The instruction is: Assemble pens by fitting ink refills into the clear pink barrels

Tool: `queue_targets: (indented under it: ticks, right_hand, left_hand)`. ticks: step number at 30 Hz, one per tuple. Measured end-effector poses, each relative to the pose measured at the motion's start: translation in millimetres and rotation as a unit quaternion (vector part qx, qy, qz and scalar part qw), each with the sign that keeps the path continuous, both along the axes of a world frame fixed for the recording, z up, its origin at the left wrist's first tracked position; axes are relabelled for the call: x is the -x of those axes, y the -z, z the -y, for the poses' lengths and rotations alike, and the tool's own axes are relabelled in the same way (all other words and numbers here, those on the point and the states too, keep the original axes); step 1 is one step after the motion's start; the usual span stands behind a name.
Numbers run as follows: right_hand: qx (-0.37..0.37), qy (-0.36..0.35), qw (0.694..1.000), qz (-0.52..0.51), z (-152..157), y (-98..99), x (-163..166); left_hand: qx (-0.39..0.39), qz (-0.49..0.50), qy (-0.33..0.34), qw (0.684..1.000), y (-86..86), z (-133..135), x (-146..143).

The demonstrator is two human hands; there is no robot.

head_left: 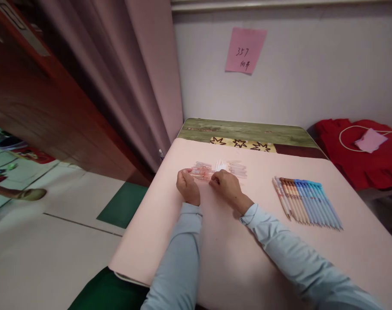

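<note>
Both of my hands are over the pink tabletop. My left hand (pixel 187 187) pinches the left end of a clear, reddish-marked thing (pixel 201 174), perhaps a see-through wrapper or thin tubes. At its right end are the curled fingers of my right hand (pixel 228 188); whatever they grip is hidden. Behind my right hand lie a few white slim sticks (pixel 220 165). Beside them is a group of thin pinkish see-through sticks (pixel 237 168). Further right, several pens (pixel 307 202) lie side by side, with clear, brown and blue caps.
The pink mat (pixel 234 258) covers most of the table, whose green wood-look far edge (pixel 247 126) meets the wall. Red cloth (pixel 373 163) with a pink note lies at the right. A curtain (pixel 144 64) and wooden door (pixel 63 107) stand left; a person's foot (pixel 32 194) shows beyond.
</note>
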State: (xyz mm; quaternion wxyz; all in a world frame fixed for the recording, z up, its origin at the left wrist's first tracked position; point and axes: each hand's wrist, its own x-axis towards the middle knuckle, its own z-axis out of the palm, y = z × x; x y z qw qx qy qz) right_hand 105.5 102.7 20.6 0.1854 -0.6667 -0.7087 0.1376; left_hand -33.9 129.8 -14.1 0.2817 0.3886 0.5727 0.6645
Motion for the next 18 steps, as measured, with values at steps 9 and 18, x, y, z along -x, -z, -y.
queue_targets:
  ticks: [9, 18]
  right_hand:
    - [-0.071, 0.006, 0.981, -0.180, 26.0, 2.1, -26.4]
    - [-0.124, 0.128, 0.880, -0.440, 42.4, 21.4, -22.9]
  left_hand:
    - [-0.007, 0.039, 0.024, 0.999, 1.3, -0.6, -0.7]
    - [-0.009, 0.106, 0.351, 0.930, -12.8, 14.0, -19.7]
